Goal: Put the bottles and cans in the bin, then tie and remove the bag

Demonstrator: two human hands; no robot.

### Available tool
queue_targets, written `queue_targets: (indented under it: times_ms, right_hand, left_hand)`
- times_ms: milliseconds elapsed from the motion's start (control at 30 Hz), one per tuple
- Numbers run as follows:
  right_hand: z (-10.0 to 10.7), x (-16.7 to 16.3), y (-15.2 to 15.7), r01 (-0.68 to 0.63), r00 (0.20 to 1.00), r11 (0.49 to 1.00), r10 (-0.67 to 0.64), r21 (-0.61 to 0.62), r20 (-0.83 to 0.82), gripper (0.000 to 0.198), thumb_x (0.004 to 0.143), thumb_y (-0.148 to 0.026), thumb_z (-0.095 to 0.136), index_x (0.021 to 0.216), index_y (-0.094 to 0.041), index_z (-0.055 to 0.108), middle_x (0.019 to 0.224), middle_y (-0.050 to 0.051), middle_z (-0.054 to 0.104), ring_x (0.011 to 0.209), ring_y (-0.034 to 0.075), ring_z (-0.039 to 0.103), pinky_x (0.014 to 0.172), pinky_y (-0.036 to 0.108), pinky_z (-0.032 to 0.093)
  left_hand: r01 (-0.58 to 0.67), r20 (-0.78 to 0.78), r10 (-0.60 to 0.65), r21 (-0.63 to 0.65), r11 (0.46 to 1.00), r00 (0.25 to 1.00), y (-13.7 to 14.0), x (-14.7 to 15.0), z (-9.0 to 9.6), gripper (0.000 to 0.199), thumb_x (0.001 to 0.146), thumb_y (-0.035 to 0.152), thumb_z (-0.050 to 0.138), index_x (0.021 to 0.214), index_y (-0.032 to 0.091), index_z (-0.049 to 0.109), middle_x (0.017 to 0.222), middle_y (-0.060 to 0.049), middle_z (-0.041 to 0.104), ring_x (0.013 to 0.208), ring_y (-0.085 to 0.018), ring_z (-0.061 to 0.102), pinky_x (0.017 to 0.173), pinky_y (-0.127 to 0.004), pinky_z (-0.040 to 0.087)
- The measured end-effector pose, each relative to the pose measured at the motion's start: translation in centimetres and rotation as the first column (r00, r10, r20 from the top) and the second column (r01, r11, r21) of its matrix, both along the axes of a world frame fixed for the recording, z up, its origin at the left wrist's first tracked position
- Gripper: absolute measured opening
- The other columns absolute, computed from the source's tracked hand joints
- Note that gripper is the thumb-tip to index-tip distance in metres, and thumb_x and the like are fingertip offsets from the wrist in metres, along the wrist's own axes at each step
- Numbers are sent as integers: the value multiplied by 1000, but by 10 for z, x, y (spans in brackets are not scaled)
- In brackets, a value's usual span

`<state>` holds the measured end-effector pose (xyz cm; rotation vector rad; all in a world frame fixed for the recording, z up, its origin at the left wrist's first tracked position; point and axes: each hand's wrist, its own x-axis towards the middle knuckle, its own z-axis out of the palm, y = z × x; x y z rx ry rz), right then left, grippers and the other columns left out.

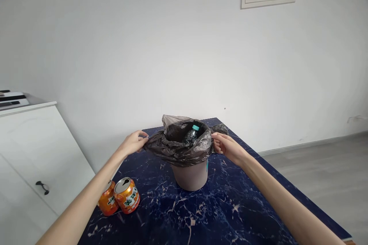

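Note:
A small greyish bin [190, 178] stands upright on the dark blue marbled table, lined with a thin black garbage bag [184, 154] folded over its rim. Inside it leans a clear plastic bottle [192, 134] with a teal cap; its lower part is hidden. On the left side, my left hand [135, 141] pinches the bag's loose edge, pulled outward from the rim. My right hand [225, 146] has its fingers closed on the bag at the right rim. Two orange drink cans, a front can [128, 196] and another can [108, 201] partly behind my left forearm, stand at the left.
The blue marbled table [184, 218] reaches back to a white wall [184, 53]. At the left stands a white cabinet [37, 149] with a black handle and a device [13, 99] on top. Grey floor [324, 176] lies beyond the table's right edge.

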<state>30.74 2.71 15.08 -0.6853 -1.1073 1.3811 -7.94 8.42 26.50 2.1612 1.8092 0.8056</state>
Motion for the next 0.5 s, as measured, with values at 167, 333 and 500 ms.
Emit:
queue_targets:
  times_ms: [167, 333, 500]
  right_hand:
    - [-5, 2, -3, 7, 1000, 1000, -7, 3, -18, 41, 85, -51, 85, 79, -22, 57, 60, -6, 49, 52, 9, 38, 50, 26, 27]
    - [-7, 1, -6, 18, 1000, 1000, -18, -4, -24, 42, 83, -52, 86, 78, -22, 56, 59, -7, 48, 50, 8, 37, 50, 26, 27]
    - [-6, 0, -7, 18, 999, 1000, -19, -16, -30, 43, 81, -51, 87, 78, -22, 57, 58, -7, 47, 49, 8, 37, 50, 26, 27]
  left_hand:
    - [135, -85, -121, 182, 974, 989, -9, 21, 11, 50, 95, 64, 50, 117, 23, 69, 126, -13, 75, 116, -30, 71, 96, -40, 56]
    - [314, -217, -274, 176, 933, 937, -14, 54, 29, 52, 93, 73, 56, 110, 28, 77, 122, -8, 75, 124, -32, 65, 106, -44, 50]
    - [341, -281, -294, 137, 930, 914, -3, 68, 38, 40, 76, 67, 77, 79, 27, 78, 104, -7, 78, 111, -33, 68, 96, -42, 54]
